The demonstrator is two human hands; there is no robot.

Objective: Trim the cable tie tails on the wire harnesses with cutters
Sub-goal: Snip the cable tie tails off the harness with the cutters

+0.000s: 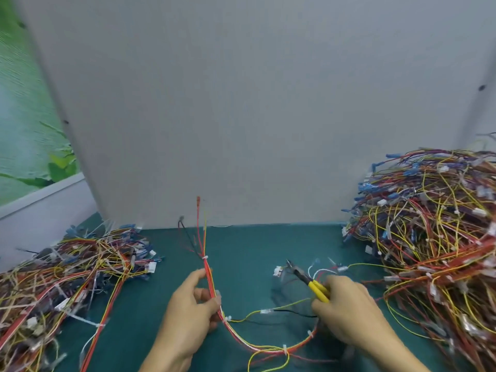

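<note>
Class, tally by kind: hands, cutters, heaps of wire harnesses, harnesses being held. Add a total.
Hands: 2 (left hand, right hand)
Cutters: 1
Harness heaps: 2 (left heap, right heap)
Held harness: 1
Total: 6

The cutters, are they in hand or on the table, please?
In hand: the right hand grips the cutters by their yellow handles.

Matt green table mat [249,253]; yellow-plastic-handled cutters [308,281].
</note>
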